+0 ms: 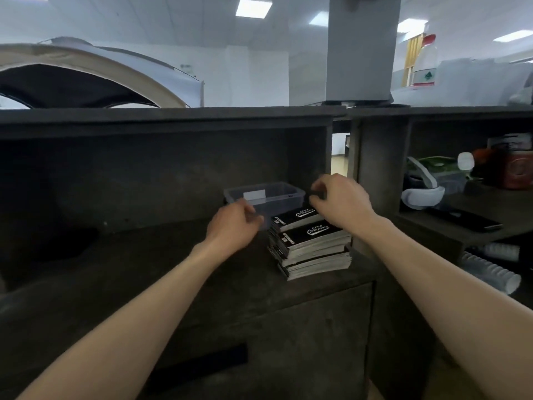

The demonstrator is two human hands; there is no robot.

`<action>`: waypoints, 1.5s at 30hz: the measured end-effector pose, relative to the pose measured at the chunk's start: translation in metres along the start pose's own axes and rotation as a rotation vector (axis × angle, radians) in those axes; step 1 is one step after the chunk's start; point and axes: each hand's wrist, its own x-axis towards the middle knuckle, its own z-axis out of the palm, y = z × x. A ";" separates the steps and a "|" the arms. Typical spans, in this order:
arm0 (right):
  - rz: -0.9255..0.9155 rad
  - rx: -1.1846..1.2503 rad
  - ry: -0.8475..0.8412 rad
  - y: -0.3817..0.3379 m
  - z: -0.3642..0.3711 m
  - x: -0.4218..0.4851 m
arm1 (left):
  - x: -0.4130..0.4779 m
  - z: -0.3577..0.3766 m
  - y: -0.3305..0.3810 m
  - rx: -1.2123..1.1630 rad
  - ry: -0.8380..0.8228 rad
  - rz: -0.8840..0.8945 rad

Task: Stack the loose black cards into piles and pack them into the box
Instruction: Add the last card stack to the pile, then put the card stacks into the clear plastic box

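1. The black cards (310,243) sit in uneven piles on the dark surface (144,269); they lie just in front of the clear box (277,194), towards its right end.
2. The left hand (233,223) curls round the box's near wall.
3. The right hand (340,197) hangs over the top pile, fingers curled; I cannot tell whether it pinches anything.

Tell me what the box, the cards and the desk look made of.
Box: translucent greyish plastic, smooth; the dark background shows through its walls. Cards: black printed card stock, likely; the piles' edges show pale thin layers. Desk: dark matte mottled board, perhaps laminate or stone-look; cannot tell.
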 end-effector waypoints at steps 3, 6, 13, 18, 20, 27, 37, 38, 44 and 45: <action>-0.065 -0.004 -0.180 -0.014 0.012 0.044 | 0.039 -0.006 -0.027 0.146 0.015 0.007; -0.048 -0.005 -0.394 -0.025 0.035 0.091 | 0.075 -0.003 -0.049 0.197 -0.098 -0.041; -0.008 -0.266 -0.690 -0.023 0.099 0.131 | 0.090 0.000 -0.070 0.015 -0.287 -0.048; -0.050 -0.220 -0.647 -0.046 0.109 0.129 | 0.066 -0.040 -0.087 -0.025 -0.281 -0.109; -0.130 -0.164 -0.623 -0.065 0.106 0.116 | 0.050 -0.062 -0.108 -0.017 -0.238 -0.133; -0.321 -0.042 -0.611 -0.129 0.073 0.037 | -0.042 -0.134 -0.151 0.022 -0.114 -0.190; -0.319 -0.033 -0.544 -0.132 0.037 -0.007 | -0.079 -0.150 -0.118 0.111 -0.163 -0.250; -0.315 -0.025 -0.539 -0.128 0.034 -0.009 | -0.078 -0.148 -0.113 0.127 -0.166 -0.250; -0.361 0.117 -0.497 -0.099 0.020 -0.015 | -0.075 -0.129 -0.064 0.407 -0.054 -0.278; -0.356 0.150 -0.444 -0.091 0.014 -0.013 | -0.076 -0.125 -0.052 0.428 0.018 -0.215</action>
